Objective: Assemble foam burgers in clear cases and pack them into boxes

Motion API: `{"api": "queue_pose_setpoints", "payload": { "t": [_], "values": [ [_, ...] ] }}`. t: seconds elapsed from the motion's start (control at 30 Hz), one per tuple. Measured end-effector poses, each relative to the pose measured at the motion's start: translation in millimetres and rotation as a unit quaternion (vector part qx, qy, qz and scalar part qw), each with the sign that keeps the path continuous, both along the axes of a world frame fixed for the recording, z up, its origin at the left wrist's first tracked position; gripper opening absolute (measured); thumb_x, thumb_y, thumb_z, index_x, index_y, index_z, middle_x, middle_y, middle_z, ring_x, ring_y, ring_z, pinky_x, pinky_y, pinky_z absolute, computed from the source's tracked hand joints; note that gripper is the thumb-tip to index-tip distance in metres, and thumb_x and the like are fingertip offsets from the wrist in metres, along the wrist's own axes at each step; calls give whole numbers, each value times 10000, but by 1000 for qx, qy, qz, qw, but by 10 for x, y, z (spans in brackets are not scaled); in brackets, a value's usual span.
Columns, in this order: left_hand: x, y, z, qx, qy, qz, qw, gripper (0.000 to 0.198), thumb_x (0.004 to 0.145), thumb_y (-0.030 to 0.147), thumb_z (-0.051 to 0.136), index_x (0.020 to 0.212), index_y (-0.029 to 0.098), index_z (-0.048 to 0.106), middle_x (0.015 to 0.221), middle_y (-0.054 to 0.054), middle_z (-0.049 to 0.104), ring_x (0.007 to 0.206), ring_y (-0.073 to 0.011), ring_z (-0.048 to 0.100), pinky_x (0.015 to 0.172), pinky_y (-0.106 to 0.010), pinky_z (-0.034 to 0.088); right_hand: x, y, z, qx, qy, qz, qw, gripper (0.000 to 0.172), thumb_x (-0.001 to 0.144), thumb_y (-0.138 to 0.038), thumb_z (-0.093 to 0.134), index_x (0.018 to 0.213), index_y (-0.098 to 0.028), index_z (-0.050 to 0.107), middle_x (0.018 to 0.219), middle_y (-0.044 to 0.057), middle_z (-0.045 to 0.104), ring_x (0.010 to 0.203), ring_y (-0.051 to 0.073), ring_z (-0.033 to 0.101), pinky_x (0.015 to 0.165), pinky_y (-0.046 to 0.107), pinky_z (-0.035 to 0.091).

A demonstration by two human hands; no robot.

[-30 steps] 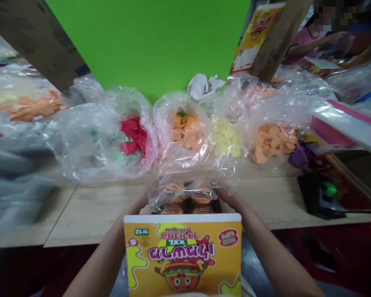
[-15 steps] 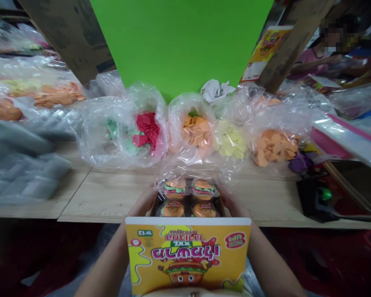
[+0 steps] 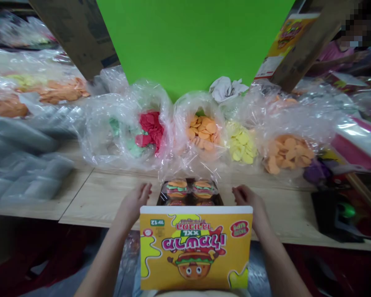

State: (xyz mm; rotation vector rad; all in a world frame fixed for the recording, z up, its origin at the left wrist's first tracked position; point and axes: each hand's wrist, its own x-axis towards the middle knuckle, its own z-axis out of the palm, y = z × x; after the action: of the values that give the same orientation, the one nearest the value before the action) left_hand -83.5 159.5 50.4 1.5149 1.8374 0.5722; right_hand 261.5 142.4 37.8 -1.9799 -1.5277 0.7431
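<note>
A display box (image 3: 190, 203) with a dark inside stands at the table's front edge and holds wrapped toy-like burgers (image 3: 177, 189). Its yellow printed lid (image 3: 196, 251) is folded toward me and hides the front row in part. To the left of the box is my left hand (image 3: 137, 201), off its side, with loosely bent fingers apart and nothing in them. My right hand (image 3: 247, 201) hovers off the other side, fingers curled inward but loose, holding nothing.
Behind the box lie clear bags of red (image 3: 151, 128), orange (image 3: 204, 131) and yellow (image 3: 241, 142) pieces. Clear plastic trays (image 3: 27, 177) are stacked at left. A black tape dispenser-like object (image 3: 334, 214) is at right. A green panel (image 3: 194, 45) rises behind. A person in pink (image 3: 335, 55) sits far right.
Both hands have let go of the box's sides and moved outward. The box now stands on the table by itself. The view has shifted slightly.
</note>
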Motion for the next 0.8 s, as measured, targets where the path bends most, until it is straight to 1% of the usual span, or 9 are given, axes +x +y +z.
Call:
{"api": "queue_pose_setpoints", "payload": {
  "t": [0.07,0.13,0.23,0.3,0.43,0.5,0.63,0.73,0.8],
  "values": [
    [9,177,140,47,-48,21,998,517,830,560,271,1023,148,517,877,-95,641,794,-208,634,688,-333,485,-90,140,244,80,14,38,996,314,836,-464,418,728,-205,558,615,14,577,564,149,532,533,254,380],
    [153,401,303,102,-46,9,994,548,797,586,359,1108,148,465,942,-96,619,853,-220,614,729,-347,469,-337,370,454,117,-4,146,982,323,814,-492,464,774,-200,594,751,41,616,692,162,558,621,260,407],
    [440,701,464,115,80,-53,989,577,691,550,563,1085,136,485,886,-102,623,808,-246,602,683,-340,446,-812,756,591,99,-102,310,940,359,739,-520,568,877,-195,632,909,72,629,840,204,556,714,287,401],
    [532,816,490,118,136,-80,980,496,697,451,596,1071,141,497,855,-102,633,771,-241,604,643,-317,431,-1010,964,582,85,-163,349,919,266,782,-421,543,854,-185,641,886,75,636,825,204,556,720,292,384],
    [398,846,466,168,134,-106,971,358,764,285,526,1108,188,501,903,-79,656,788,-205,612,655,-284,428,-953,1156,554,54,-175,273,944,269,866,-273,382,798,-174,623,788,50,638,711,160,555,616,253,351],
    [318,831,461,185,116,-99,971,288,775,287,512,1048,203,548,894,-60,665,798,-193,613,667,-273,427,-881,1155,572,33,-136,244,960,286,857,-388,416,808,-188,615,786,33,641,703,157,560,589,242,348],
    [415,864,472,209,105,-82,969,176,786,308,491,849,193,610,786,-31,659,727,-174,598,618,-258,398,-1078,1113,554,8,-131,287,949,452,727,-623,519,901,-219,624,900,59,654,792,216,584,647,276,390],
    [552,858,493,218,88,-68,970,176,796,299,473,842,187,601,764,-22,645,702,-157,584,607,-246,390,-1289,1164,503,36,-205,296,932,345,785,-475,527,953,-189,623,957,109,647,861,253,584,706,308,390],
    [549,794,509,227,115,-62,965,183,805,315,473,873,196,594,777,-24,638,719,-161,579,620,-248,390,-1271,1210,513,44,-238,283,928,247,839,-323,456,913,-161,628,919,128,650,840,247,589,699,310,382]
  ]
}}
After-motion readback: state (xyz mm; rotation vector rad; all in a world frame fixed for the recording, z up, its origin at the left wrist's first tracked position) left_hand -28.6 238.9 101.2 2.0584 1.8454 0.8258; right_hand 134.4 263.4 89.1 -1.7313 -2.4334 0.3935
